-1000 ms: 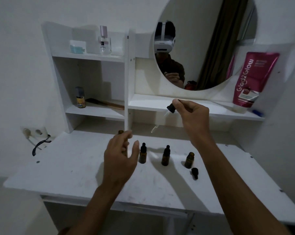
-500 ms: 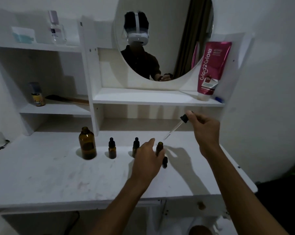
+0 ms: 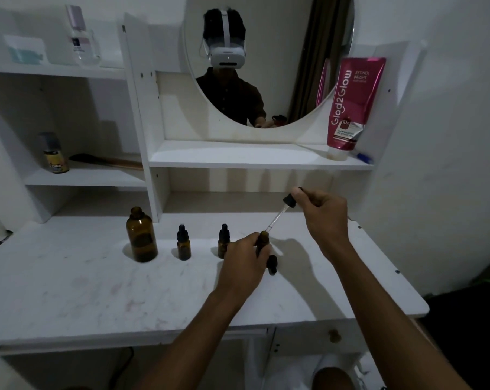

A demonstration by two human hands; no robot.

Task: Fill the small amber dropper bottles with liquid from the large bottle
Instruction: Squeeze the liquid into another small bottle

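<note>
The large amber bottle (image 3: pixel 141 235) stands uncapped on the white tabletop (image 3: pixel 97 291), left of the row. Two small amber dropper bottles (image 3: pixel 183 243) (image 3: pixel 223 242) stand capped to its right. My left hand (image 3: pixel 245 263) grips a third small bottle (image 3: pixel 263 240), which is open. My right hand (image 3: pixel 321 213) pinches the black bulb of a glass dropper (image 3: pixel 279 215); its tip points down into that bottle's mouth. A loose black dropper cap (image 3: pixel 272 264) lies just right of my left hand.
White shelves rise behind the tabletop, with a round mirror (image 3: pixel 266 52) above. A pink tube (image 3: pixel 350 105) stands on the middle shelf. A small can (image 3: pixel 53 153) and a wooden-handled tool (image 3: pixel 105 161) sit on the left shelf. Wall close on the right.
My left hand has closed around the open small bottle. My right hand brought the dropper lower, so its tip now meets the bottle's mouth. The view shifted slightly.
</note>
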